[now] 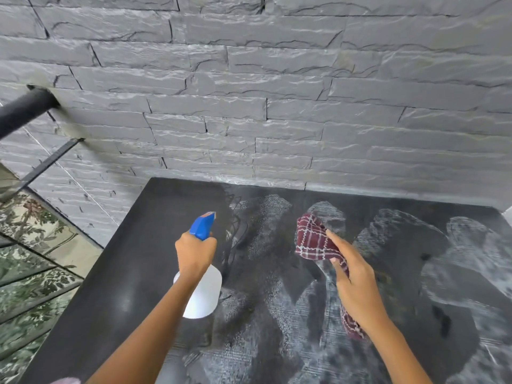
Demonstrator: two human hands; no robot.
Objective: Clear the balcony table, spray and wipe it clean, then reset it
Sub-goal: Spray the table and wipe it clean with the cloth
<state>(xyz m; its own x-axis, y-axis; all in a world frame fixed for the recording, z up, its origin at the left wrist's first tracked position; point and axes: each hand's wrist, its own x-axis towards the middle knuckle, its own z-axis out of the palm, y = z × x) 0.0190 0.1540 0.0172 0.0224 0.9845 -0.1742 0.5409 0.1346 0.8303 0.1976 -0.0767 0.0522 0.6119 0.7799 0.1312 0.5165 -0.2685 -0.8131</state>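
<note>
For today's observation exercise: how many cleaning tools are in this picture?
2. A spray bottle gripped by the left hand, above the table; a checked cloth held by the right hand, to the bottle's right. None looks hidden.

The one camera sits up on the person's head, close above the flat black table [133, 273], looking down and forward toward the grey stone wall [277, 106] at the far side.

A grey stone wall [277, 106] fills 10 to 2 o'clock, and at 9 o'clock a black handrail [25, 109] meets it above a glass panel [63, 245] showing green leaves [27, 286].
</note>
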